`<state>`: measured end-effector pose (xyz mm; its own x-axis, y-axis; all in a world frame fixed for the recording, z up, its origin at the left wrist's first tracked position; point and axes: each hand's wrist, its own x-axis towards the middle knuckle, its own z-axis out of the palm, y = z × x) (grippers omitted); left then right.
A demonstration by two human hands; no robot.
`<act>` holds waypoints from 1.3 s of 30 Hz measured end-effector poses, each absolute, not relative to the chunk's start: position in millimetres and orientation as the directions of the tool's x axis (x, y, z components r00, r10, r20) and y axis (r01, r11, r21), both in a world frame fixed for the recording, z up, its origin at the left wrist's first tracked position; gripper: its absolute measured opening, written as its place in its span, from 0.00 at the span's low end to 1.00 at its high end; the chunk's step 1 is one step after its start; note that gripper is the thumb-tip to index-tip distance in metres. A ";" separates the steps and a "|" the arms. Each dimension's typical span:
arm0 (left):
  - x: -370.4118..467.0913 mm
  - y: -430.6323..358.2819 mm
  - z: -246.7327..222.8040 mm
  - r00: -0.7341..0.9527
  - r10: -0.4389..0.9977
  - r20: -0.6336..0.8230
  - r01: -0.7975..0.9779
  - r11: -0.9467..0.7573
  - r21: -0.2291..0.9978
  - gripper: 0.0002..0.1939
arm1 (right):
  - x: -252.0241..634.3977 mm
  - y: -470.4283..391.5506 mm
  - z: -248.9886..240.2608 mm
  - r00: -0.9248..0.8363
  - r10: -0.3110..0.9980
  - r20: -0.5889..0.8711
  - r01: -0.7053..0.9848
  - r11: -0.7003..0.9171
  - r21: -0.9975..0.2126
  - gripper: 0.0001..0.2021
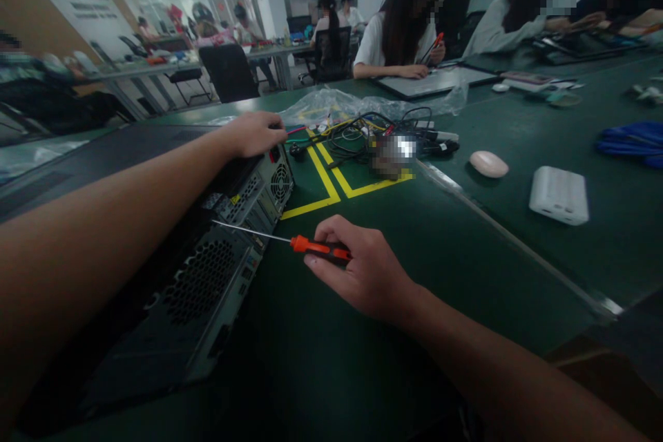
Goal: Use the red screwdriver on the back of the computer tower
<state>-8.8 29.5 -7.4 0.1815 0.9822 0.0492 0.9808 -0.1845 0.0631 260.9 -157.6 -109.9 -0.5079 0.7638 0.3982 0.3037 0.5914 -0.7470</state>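
A black computer case (pixel 121 349) lies on its side at the left, its rear panel with a fan grille and ports turned towards the right. My left hand (pixel 256 133) rests at the far rear corner of this case, fingers curled over the edge. In my right hand (pixel 365 266) is an orange and black screwdriver (pixel 321 248), gripped by its handle. Its thin metal shaft points left across the rear panel, and the tip is near the case's edge above a honeycomb vent. Whether the tip touches a screw I cannot tell.
Beyond the case lie tangled black cables (pixel 357 141) and clear plastic wrap (pixel 331 102) on the green table (pixel 440 255). Further right are a pinkish oval object (pixel 488 164), a white box-shaped device (pixel 559 195) and a blue bundle (pixel 632 143). Across the table sits a person (pixel 370 41) holding a tool.
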 end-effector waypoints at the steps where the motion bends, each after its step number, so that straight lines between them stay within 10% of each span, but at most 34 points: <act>1: -8.4 29.2 -7.2 0.183 0.982 0.050 0.981 -0.186 0.059 0.31 | 261.0 -157.5 -109.8 -0.508 0.763 0.398 0.303 0.592 -0.747 0.06; 39: -8.5 27.2 -5.3 0.183 0.982 0.051 0.980 -0.187 0.072 0.31 | 262.1 -159.1 -108.0 -0.502 0.767 0.401 0.319 0.595 -0.738 0.07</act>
<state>-8.5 27.2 -5.3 0.1834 0.9817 0.0506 0.9798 -0.1867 0.0721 262.1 -159.1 -108.0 -0.5018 0.7666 0.4008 0.3190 0.5947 -0.7380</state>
